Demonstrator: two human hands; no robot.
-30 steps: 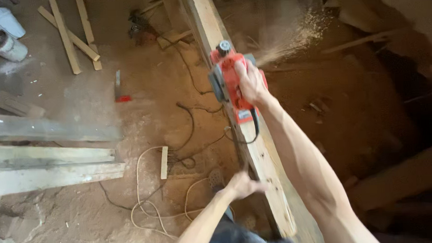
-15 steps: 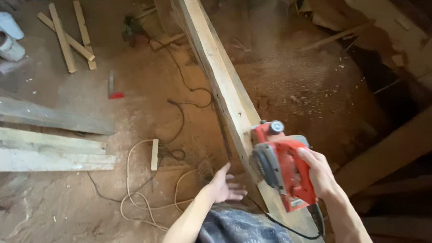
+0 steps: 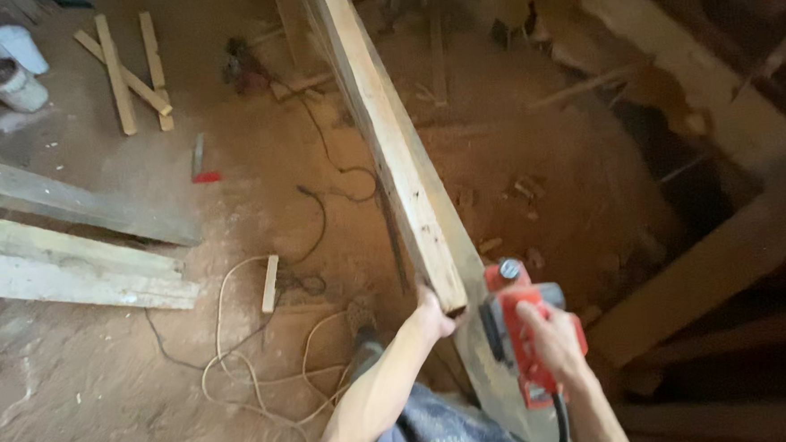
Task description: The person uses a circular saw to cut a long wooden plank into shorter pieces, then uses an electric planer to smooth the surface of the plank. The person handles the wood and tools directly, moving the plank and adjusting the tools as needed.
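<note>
Head view: long pale beam (image 3: pixel 389 149) running away from the near end, raised off the sawdust-covered floor (image 3: pixel 257 192). Left hand (image 3: pixel 432 316) at the beam's near end, fingers wrapped under the cut end, gripping it. Right hand (image 3: pixel 552 340) clenched on the handle of a red electric planer (image 3: pixel 523 340), held just beside the beam's near end, to its right; black cord trailing down from the tool's rear. Cannot tell whether the planer's sole touches wood. No chips flying.

Beam's top face looks clean and light along its visible length, some darker marks on the side face near the end. Judged from that: top face seems mostly smoothed, planer off the far stretch and down at the near end; other faces possibly left to do, not checkable from here.

Around: loose pale cable (image 3: pixel 239 364) coiled on the floor, grey planks (image 3: pixel 72 256) at left, thin slats (image 3: pixel 125 74) further off, two white buckets (image 3: pixel 10 63) top left, small red-tipped tool (image 3: pixel 200 164) lying on the ground, dark timbers at right.
</note>
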